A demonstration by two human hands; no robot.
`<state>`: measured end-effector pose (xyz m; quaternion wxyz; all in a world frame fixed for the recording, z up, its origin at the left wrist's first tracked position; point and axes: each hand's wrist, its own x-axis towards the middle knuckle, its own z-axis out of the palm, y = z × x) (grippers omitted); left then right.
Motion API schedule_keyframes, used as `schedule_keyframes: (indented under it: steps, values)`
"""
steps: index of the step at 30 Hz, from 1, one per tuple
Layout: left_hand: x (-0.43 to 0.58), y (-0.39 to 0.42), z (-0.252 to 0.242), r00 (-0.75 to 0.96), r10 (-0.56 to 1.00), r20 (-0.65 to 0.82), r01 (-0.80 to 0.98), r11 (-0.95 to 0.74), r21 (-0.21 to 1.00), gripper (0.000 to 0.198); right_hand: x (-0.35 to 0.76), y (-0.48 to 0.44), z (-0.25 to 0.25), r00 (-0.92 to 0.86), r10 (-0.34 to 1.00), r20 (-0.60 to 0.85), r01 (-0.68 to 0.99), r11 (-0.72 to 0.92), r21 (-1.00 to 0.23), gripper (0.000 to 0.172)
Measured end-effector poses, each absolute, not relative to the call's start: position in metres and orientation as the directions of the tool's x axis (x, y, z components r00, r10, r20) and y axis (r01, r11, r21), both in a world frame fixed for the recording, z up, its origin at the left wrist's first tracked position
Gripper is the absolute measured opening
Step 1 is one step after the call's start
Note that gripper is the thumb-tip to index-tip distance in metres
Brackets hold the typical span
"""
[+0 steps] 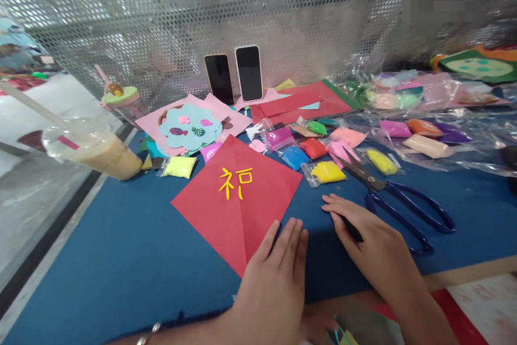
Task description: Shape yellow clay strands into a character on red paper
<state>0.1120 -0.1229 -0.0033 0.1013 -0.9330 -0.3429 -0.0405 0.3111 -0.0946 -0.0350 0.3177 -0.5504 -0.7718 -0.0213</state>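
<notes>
Red paper (pixel 258 199) points a corner nearward, creased near-to-far — left hand (pixel 272 277) flat, unclenched; right hand (pixel 374 240) — cannot tell.

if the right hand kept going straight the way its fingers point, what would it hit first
Most likely the right-hand corner of the red paper, just ahead of the right hand's fingertips; how high they sit above the table is unclear.

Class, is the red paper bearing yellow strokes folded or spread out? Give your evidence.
Spread out: the red paper lies open as a diamond, a crease down its middle; the left hand overlaps one edge.
</notes>
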Motion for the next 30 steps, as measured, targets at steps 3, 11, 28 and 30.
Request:
schedule_keyframes:
  steps: [3,11,28,30]
  values:
    - [0.112,-0.13,-0.004,0.788,0.591,0.173,0.616,-0.763,-0.198,0.043,0.311,-0.094,-0.035,-0.186,0.839,0.511,0.859,0.391,-0.329,0.02]
    - [0.113,-0.134,-0.005,0.735,0.639,0.228,0.678,-0.698,-0.23,0.042,0.311,-0.095,-0.035,-0.178,0.85,0.496,0.852,0.385,-0.354,0.021]
    - [0.124,-0.143,-0.012,0.68,0.702,0.211,0.733,-0.643,-0.223,0.055,0.313,-0.096,-0.033,-0.186,0.85,0.493,0.84,0.398,-0.369,0.021]
    - [0.125,-0.145,-0.014,0.685,0.69,0.235,0.728,-0.633,-0.265,0.047,0.313,-0.096,-0.033,-0.193,0.843,0.501,0.835,0.409,-0.368,0.02]
